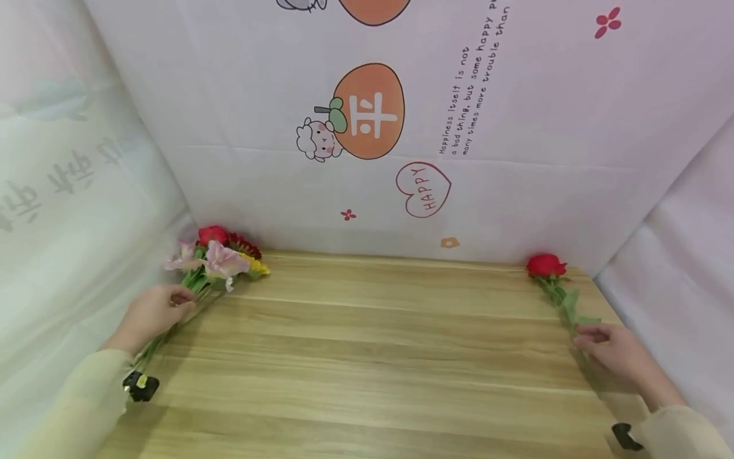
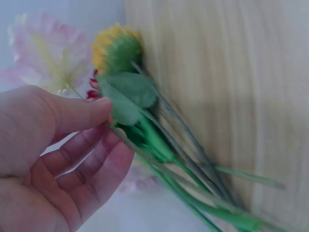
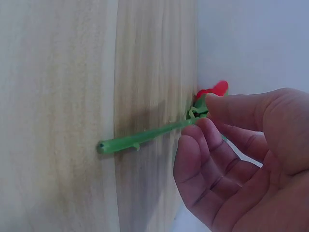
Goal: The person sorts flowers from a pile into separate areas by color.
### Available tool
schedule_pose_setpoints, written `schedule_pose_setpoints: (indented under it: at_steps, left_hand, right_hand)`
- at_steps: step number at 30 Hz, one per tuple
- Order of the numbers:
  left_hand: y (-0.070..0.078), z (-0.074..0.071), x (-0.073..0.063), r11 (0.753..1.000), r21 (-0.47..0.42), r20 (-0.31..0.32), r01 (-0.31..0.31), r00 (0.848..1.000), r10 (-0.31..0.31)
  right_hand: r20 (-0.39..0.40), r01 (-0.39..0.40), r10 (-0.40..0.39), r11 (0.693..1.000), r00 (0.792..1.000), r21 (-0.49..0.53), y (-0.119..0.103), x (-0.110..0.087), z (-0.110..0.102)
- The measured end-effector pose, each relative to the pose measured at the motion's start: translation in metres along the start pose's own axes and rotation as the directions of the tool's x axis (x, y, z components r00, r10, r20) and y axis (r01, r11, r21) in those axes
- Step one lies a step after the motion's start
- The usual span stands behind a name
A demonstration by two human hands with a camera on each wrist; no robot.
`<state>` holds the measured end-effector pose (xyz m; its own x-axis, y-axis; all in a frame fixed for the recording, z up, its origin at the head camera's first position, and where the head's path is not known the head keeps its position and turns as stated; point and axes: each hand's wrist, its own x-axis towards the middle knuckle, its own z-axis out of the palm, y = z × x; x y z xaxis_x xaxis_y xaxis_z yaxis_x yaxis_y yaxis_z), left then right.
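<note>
Two hands are engaged, one at each side of the wood-grain worktop (image 1: 373, 357).

Left hand (image 1: 157, 312): thumb and index finger are closed together at the tips on the thin stem of a pink flower (image 2: 48, 53); the remaining fingers are loosely bent. This stem crosses over several green stems (image 2: 193, 203) that extend past the hand. The flower heads sit at the far left corner of the worktop: a left red rose (image 1: 213, 235) at the back, a dark red flower (image 1: 246, 246) beside it, two pink blooms in front, and a yellow flower (image 1: 257, 265) at the right edge of the group. Which of the two pink blooms belongs to the pinched stem cannot be told from the head view.

Right hand (image 1: 619, 354): thumb and index finger are brought nearly together on the stem of the right red rose (image 1: 546, 264); the other fingers are curled loosely. The rose lies at the far right corner, head toward the rear, its green leaves (image 1: 570, 306) between the head and the fingers. In the right wrist view, the cut end of the green stem (image 3: 145, 137) projects beyond the fingertips over the worktop.

A white printed cloth (image 1: 241, 127) stands behind the worktop. Pale yellow sleeves (image 1: 74, 408) cover both forearms.
</note>
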<state>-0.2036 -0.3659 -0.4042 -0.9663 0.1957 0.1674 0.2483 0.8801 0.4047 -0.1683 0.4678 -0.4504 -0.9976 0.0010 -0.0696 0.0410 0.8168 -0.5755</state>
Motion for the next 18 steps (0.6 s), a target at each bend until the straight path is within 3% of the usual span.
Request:
schedule_pose_setpoints:
  at_steps: [9,13,18]
  left_hand:
    - [0.02,-0.001,0.007,0.999,-0.044,-0.03,0.005,1.0,-0.007]
    - [0.024,0.001,0.008,0.997,-0.063,-0.017,0.035,0.999,-0.036]
    - [0.029,0.004,0.009,0.995,-0.092,-0.004,0.038,0.999,-0.039]
  right_hand:
    - [-0.079,-0.01,-0.004,0.985,0.997,-0.173,0.012,0.0,-0.013]
    - [-0.038,0.029,-0.036,0.983,0.999,-0.182,0.013,0.005,-0.009]
    - [-0.081,0.065,-0.082,0.979,0.993,-0.192,0.007,0.008,-0.001]
